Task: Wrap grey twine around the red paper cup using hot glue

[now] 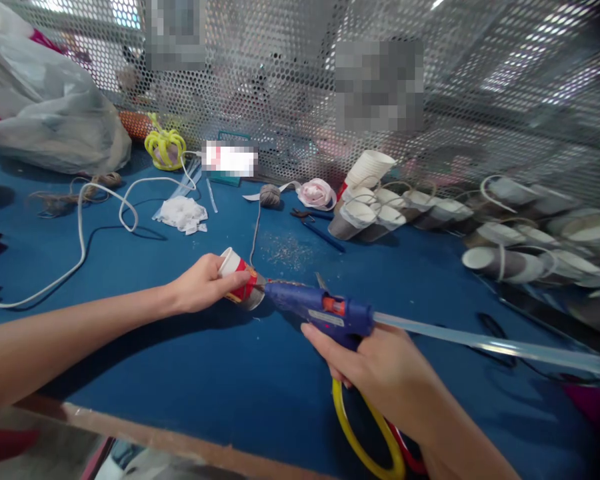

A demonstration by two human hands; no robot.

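Observation:
My left hand (200,285) grips a red and white paper cup (234,265), tilted on its side above the table, with grey cord wound near its base. A grey strand runs from the cup to a small ball of grey cord (270,195). In my right hand (385,363) is a blue hot glue gun (305,303), its nozzle at the cup's lower end; whether it touches the cup I cannot tell. A long clear glue stick (480,342) sticks out of its back. Beneath my right hand lie scissors (347,427) with yellow and red handles, partly hidden.
Several cord-wrapped paper cups (525,263) stand and lie at the right, near a cup stack (370,167). Pliers (320,227), a pink ribbon roll (316,193), white scraps (183,215) and a white cable (83,227) lie beyond my hands. A plastic bag (55,100) sits back left, before a perforated metal screen.

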